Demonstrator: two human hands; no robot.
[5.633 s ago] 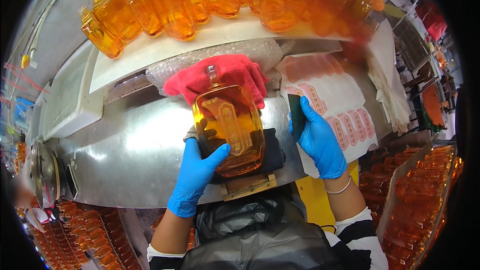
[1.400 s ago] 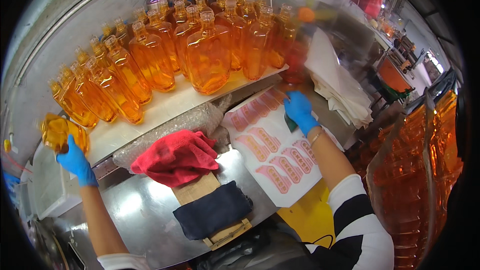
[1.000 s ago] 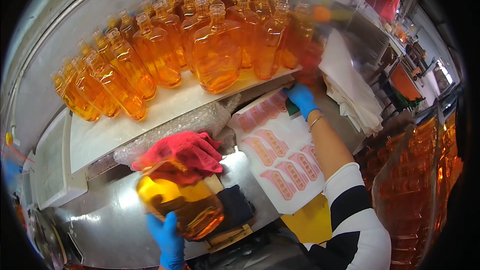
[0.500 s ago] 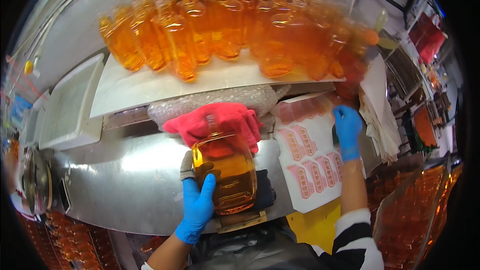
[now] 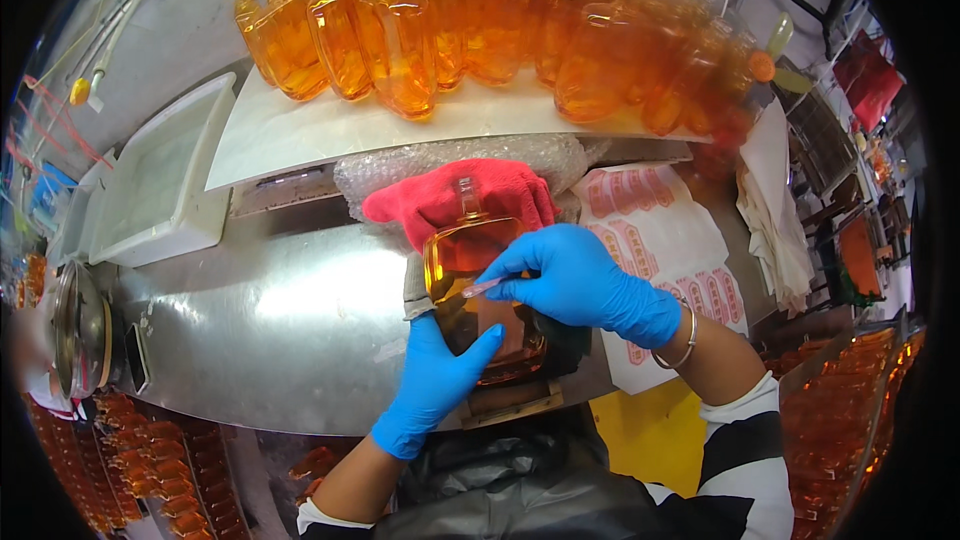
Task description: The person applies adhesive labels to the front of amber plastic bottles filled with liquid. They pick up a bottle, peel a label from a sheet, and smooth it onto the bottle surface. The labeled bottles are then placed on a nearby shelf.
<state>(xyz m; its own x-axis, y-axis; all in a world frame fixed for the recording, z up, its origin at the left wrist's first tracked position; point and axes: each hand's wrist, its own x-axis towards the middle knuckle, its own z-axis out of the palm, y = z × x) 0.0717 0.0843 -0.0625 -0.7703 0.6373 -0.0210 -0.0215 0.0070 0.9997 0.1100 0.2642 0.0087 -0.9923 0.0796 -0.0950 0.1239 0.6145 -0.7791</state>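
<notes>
Now the right hand (image 5: 575, 282), moved from the label sheet (image 5: 688, 225), pinches a pink label (image 5: 482, 287) over the amber bottle (image 5: 450, 262), clasped by the left hand (image 5: 438, 372) near the red cloth (image 5: 418, 202), bringing label to bottle.

Your right hand (image 5: 572, 278) hid parts of the pink label (image 5: 483, 287) and amber glass bottle (image 5: 464, 255); blur softened the rightmost bottles (image 5: 692, 80).
</notes>
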